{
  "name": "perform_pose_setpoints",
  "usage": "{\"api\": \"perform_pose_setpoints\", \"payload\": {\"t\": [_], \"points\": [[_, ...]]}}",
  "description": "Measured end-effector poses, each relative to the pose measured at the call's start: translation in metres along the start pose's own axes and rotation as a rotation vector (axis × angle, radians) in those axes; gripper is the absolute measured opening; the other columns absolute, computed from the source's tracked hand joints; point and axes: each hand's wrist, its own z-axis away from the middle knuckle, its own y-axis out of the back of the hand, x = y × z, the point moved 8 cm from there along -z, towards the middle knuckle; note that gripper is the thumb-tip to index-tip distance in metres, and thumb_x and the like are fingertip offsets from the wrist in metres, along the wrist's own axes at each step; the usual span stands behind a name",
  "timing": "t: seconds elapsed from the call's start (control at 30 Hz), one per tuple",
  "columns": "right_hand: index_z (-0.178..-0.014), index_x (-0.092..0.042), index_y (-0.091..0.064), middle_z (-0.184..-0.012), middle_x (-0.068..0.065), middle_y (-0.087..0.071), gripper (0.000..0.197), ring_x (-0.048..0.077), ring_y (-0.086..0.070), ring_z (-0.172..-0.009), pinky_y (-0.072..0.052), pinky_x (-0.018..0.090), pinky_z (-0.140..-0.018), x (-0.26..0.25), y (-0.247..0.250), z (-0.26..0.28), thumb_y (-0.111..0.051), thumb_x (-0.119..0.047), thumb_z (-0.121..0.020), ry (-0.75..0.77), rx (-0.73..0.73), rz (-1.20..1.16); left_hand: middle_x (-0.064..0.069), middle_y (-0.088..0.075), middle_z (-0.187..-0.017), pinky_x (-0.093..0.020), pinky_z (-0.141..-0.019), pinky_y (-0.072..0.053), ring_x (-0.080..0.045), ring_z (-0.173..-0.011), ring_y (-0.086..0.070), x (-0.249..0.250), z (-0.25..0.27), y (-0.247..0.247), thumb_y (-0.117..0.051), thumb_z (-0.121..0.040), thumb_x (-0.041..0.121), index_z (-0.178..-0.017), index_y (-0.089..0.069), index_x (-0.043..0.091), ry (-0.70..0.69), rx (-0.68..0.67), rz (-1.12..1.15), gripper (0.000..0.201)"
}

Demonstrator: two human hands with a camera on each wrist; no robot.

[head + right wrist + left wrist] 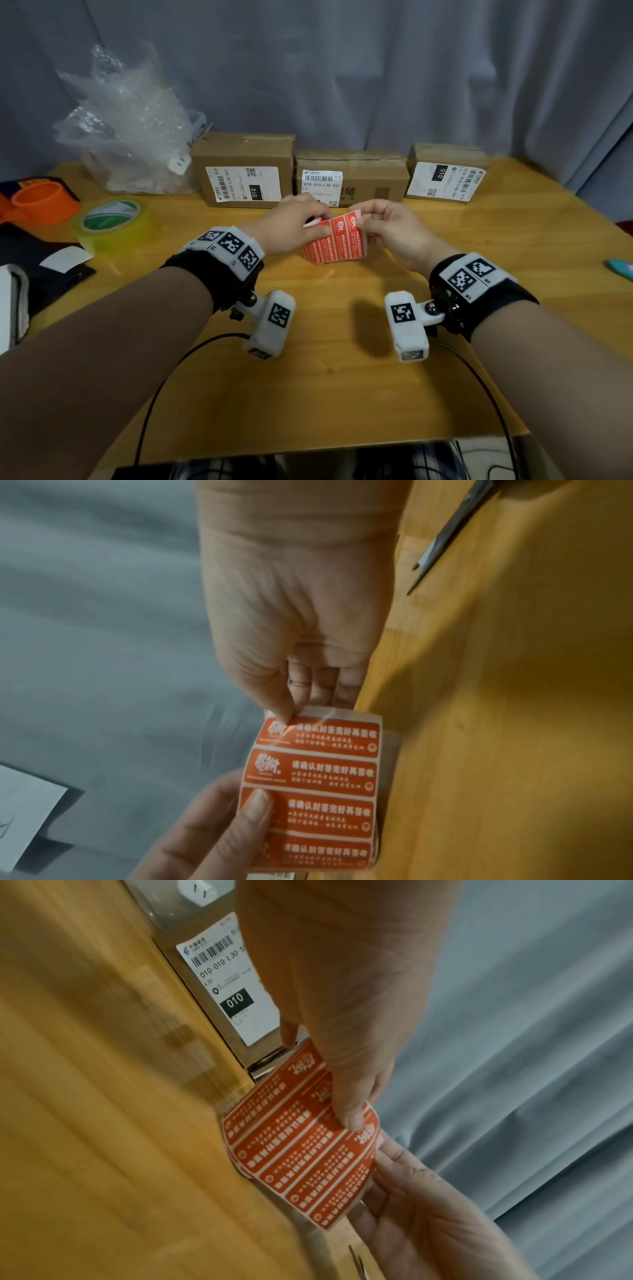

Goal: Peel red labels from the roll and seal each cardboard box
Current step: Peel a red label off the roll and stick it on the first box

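Both forearms were bare, no sleeves. Each wrist wore a black strap w/ a white band (228, 247) on top, printed w/ square black-and-white coded markers; right band (476, 274) same. Under each wrist a white boxy cam module (270, 323) hung off a ball joint, marker on its side, thin black cable (161, 387) trailing back. Right module (407, 325) matched.
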Motion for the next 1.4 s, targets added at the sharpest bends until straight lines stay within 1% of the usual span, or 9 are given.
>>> {"api": "perform_pose_setpoints", "payload": {"t": [0.17,0.4,0.6,0.7,0.8,0.9,1.07,1.27,1.4], "points": [[-0.096,-0.016,-0.060,-0.088,0.007,-0.066,0.015,0.021,-0.064,-0.085,-0.053,0.039,-0.082,0.004,0.001,0.004,-0.055,-0.003,-0.090,-0.010,0.037,-0.131,0.002,-0.055,-0.123,-0.047,-0.106,-0.031,-0.022,-0.121,-0.040,0.003,-0.007,0.002,-0.055,-0.085,0.052,-0.092,-0.066,0.028,0.056,0.072,-0.032,0.027],[-0.096,-0.020,-0.051,-0.080,0.004,-0.064,0.018,0.018,-0.063,-0.075,-0.052,0.032,-0.068,0.000,0.009,0.007,-0.057,-0.005,-0.089,0.062,0.151,-0.288,0.005,-0.061,-0.116,-0.050,-0.107,-0.033,-0.019,-0.117,-0.049,0.013,-0.009,-0.005,-0.053,-0.090,0.043,-0.112,-0.064,0.025,0.023,0.133,0.096,0.031],[-0.092,-0.014,-0.061,-0.088,0.005,-0.067,0.007,0.013,-0.066,-0.080,-0.055,0.021,-0.065,-0.020,0.009,0.012,-0.058,-0.009,-0.090,0.172,0.113,-0.129,0.023,-0.060,-0.097,-0.058,-0.096,-0.043,-0.024,-0.110,-0.058,0.011,0.000,0.009,-0.050,-0.068,0.065,-0.079,-0.058,0.059,0.031,0.238,0.377,0.014],[-0.093,-0.010,-0.065,-0.090,0.006,-0.067,0.007,0.014,-0.065,-0.082,-0.055,0.018,-0.068,-0.035,0.009,0.010,-0.060,-0.008,-0.089,0.245,0.147,-0.057,0.016,-0.064,-0.093,-0.052,-0.091,-0.049,-0.023,-0.101,-0.062,0.020,0.004,0.024,-0.059,-0.080,0.049,-0.084,-0.063,0.047,0.027,0.288,0.438,0.006],[-0.089,-0.016,-0.066,-0.088,0.002,-0.067,0.008,0.011,-0.064,-0.082,-0.053,0.017,-0.070,-0.049,0.005,0.009,-0.063,-0.009,-0.087,0.317,0.163,-0.022,0.005,-0.063,-0.084,-0.022,-0.072,-0.056,-0.009,-0.077,-0.061,0.020,0.002,0.033,-0.060,-0.090,0.021,-0.097,-0.065,0.015,0.010,0.313,0.530,0.010],[-0.090,-0.018,-0.064,-0.086,0.001,-0.065,0.011,0.007,-0.063,-0.079,-0.053,0.015,-0.069,-0.060,-0.004,0.008,-0.063,-0.007,-0.087,0.361,0.163,-0.025,0.005,-0.062,-0.080,-0.007,-0.059,-0.048,-0.004,-0.071,-0.057,0.011,0.005,0.042,-0.061,-0.090,0.016,-0.096,-0.064,0.010,0.016,0.371,0.574,0.009],[-0.100,-0.010,-0.067,-0.085,-0.003,-0.067,0.013,0.009,-0.065,-0.078,-0.056,0.023,-0.071,-0.068,-0.014,0.004,-0.060,-0.009,-0.089,0.368,0.251,0.101,0.000,-0.068,-0.081,-0.008,-0.058,-0.049,-0.003,-0.067,-0.065,-0.007,0.013,0.040,-0.061,-0.089,0.017,-0.088,-0.062,0.011,0.076,0.346,0.745,0.006],[-0.096,-0.013,-0.067,-0.085,-0.008,-0.063,0.010,0.002,-0.060,-0.076,-0.051,0.010,-0.064,-0.075,-0.022,0.002,-0.060,-0.013,-0.090,0.395,0.279,0.258,0.004,-0.067,-0.082,-0.009,-0.064,-0.049,0.002,-0.068,-0.064,-0.014,0.014,0.035,-0.056,-0.093,0.019,-0.092,-0.064,0.013,0.091,0.257,0.780,0.011],[-0.098,-0.013,-0.070,-0.092,-0.005,-0.063,0.013,0.005,-0.060,-0.083,-0.051,0.017,-0.072,-0.077,-0.024,0.000,-0.061,-0.017,-0.089,0.387,0.270,0.335,0.002,-0.065,-0.081,-0.008,-0.063,-0.049,0.006,-0.063,-0.062,-0.014,0.014,0.037,-0.055,-0.093,0.014,-0.093,-0.062,0.010,0.055,0.291,0.836,0.008]]}}
